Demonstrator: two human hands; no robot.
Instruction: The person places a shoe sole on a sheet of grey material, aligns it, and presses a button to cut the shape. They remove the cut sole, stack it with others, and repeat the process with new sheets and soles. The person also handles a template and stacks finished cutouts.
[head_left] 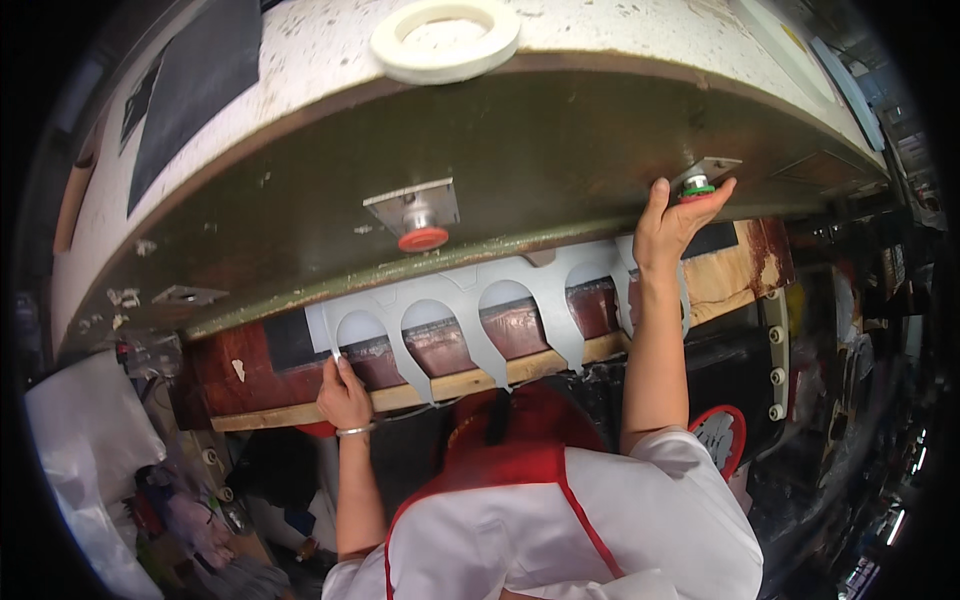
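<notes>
A pale grey-white sheet with a row of U-shaped cutouts (478, 335) lies along a reddish-brown board with a wooden edge (455, 386), its upper part under the machine's green front. My left hand (344, 398), a bracelet at its wrist, pinches the narrow strip at the sheet's left end. Raised at the right, my right hand (672, 232) cups the green-ringed push button (697, 187) from below, thumb and fingers apart. Part of that button is hidden by the fingers. A red push button (423, 238) sticks out of a metal plate left of it, with no hand on it.
The machine's dark green front (540, 140) curves across above my arms. On its speckled white top lie a roll of tape (446, 38) and a dark sheet (200, 95). Clear plastic (90, 430) hangs at the left. A red-rimmed round object (718, 440) sits beside my right arm.
</notes>
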